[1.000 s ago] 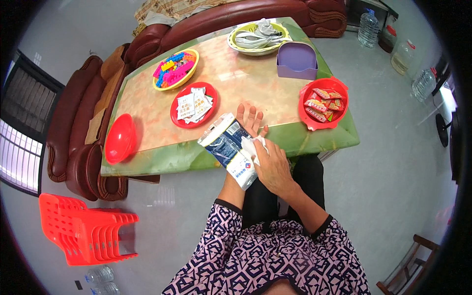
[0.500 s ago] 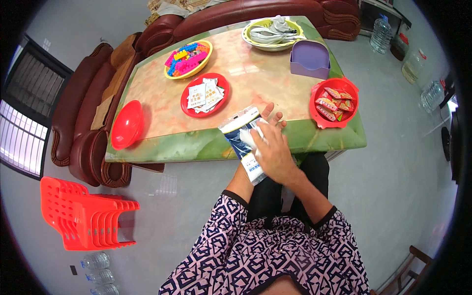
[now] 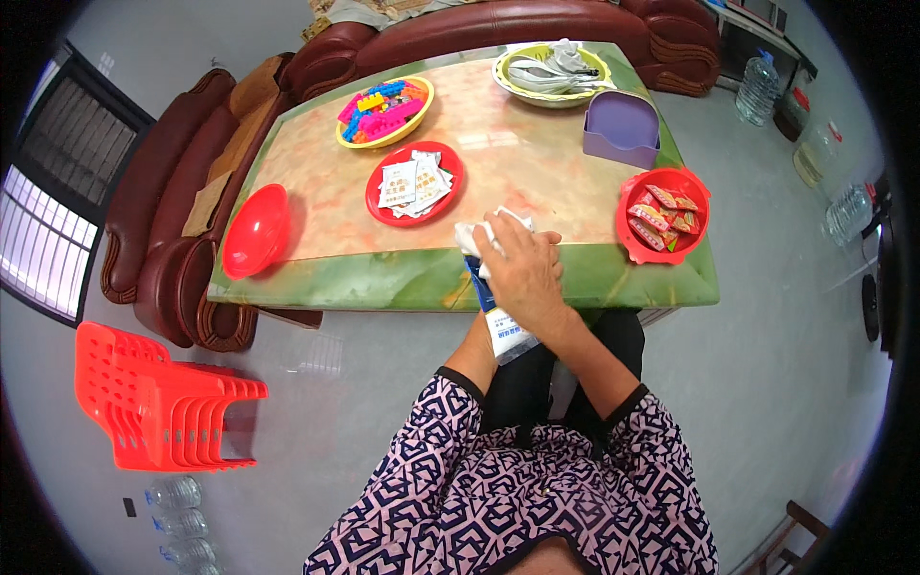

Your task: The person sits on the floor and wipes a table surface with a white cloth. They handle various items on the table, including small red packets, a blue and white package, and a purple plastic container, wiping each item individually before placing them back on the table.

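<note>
1. Red plate (image 3: 388, 156): rim likely corrals sachets (image 3: 412, 184).
2. Packet (image 3: 506, 331): nearer the wearer than plate; left hand (image 3: 550, 239) probably backs it, grip hidden, cannot tell.
3. Right hand (image 3: 525, 273): right of plate, fingers bent round white cloth (image 3: 466, 236), presumably preventing slip.

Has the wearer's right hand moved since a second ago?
Yes: the right hand has moved forward, away from the body, judged against the table's green border, which it now covers further.
</note>
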The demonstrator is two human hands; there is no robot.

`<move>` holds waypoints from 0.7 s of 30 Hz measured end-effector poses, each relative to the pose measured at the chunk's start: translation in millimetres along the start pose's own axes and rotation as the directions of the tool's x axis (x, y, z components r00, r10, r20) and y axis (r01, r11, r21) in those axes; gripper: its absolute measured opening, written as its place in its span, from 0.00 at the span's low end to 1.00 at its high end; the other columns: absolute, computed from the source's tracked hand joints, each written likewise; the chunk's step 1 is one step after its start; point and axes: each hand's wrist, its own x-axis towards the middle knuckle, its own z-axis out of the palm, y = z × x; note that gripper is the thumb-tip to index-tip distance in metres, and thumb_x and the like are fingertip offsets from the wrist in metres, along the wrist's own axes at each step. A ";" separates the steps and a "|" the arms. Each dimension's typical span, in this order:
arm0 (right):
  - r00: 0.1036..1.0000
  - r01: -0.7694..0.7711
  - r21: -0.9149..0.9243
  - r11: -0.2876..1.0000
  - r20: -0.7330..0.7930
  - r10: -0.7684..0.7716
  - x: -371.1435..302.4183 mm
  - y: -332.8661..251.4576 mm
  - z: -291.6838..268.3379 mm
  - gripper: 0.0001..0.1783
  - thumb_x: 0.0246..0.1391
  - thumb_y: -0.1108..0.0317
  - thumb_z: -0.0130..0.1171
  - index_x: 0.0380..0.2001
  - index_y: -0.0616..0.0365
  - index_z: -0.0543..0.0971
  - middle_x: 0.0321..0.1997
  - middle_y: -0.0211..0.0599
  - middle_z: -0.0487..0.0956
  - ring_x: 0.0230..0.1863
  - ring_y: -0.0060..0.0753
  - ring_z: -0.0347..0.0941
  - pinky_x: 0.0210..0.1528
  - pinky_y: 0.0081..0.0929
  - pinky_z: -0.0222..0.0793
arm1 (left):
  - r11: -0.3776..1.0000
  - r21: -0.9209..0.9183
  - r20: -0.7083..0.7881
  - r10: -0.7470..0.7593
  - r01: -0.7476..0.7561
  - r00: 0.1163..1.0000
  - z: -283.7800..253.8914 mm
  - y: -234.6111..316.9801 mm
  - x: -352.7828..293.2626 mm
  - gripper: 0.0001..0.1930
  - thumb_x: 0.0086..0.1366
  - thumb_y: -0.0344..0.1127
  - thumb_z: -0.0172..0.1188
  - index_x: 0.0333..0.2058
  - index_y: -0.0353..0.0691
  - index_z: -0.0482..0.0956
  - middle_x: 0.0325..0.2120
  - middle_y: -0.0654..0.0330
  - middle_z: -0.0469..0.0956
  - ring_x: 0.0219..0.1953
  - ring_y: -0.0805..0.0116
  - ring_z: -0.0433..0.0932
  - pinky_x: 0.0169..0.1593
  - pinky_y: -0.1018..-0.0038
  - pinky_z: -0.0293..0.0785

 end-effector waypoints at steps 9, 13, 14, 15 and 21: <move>0.975 -0.093 0.490 0.867 0.222 -0.022 -53.5 -24.0 -46.4 0.23 0.43 0.80 0.52 0.47 0.65 0.74 0.51 0.49 0.71 0.54 0.47 0.66 0.54 0.38 0.62 | 0.990 0.125 0.067 0.064 -0.072 0.996 -6.1 25.5 1.7 0.20 0.67 0.43 0.50 0.51 0.35 0.68 0.31 0.59 0.72 0.34 0.66 0.70 0.37 0.72 0.73; 0.956 -0.260 0.532 0.806 0.021 0.294 -46.7 -5.8 -66.9 0.25 0.43 0.87 0.49 0.49 0.66 0.73 0.50 0.51 0.72 0.53 0.49 0.67 0.56 0.38 0.64 | 0.754 0.656 -0.564 0.521 -0.036 0.641 22.2 51.3 29.9 0.24 0.64 0.55 0.55 0.40 0.35 0.77 0.26 0.62 0.78 0.22 0.69 0.77 0.27 0.69 0.78; 0.907 -0.355 0.530 0.770 -0.006 0.422 -46.9 -1.9 -69.3 0.26 0.42 0.86 0.50 0.49 0.65 0.73 0.51 0.52 0.71 0.54 0.50 0.67 0.57 0.38 0.62 | 0.675 0.736 -0.581 0.586 0.057 0.565 29.6 57.1 35.7 0.24 0.65 0.55 0.53 0.36 0.35 0.79 0.28 0.60 0.80 0.24 0.69 0.78 0.29 0.69 0.78; 0.923 -0.322 0.474 0.819 -0.035 0.383 -45.6 2.6 -66.5 0.25 0.42 0.85 0.51 0.48 0.65 0.73 0.51 0.52 0.71 0.54 0.51 0.66 0.57 0.40 0.62 | 0.686 0.727 -0.530 0.591 -0.033 0.608 37.2 58.5 37.8 0.27 0.64 0.56 0.53 0.36 0.32 0.79 0.28 0.58 0.80 0.25 0.70 0.78 0.29 0.72 0.76; 0.967 -0.253 0.264 0.931 0.097 0.235 -50.9 27.3 -4.8 0.26 0.39 0.83 0.56 0.48 0.62 0.73 0.54 0.49 0.69 0.57 0.53 0.63 0.59 0.42 0.59 | -0.105 0.898 -0.256 0.667 0.428 0.700 -37.3 100.8 25.9 0.24 0.62 0.47 0.56 0.42 0.25 0.74 0.35 0.44 0.79 0.38 0.54 0.79 0.44 0.63 0.74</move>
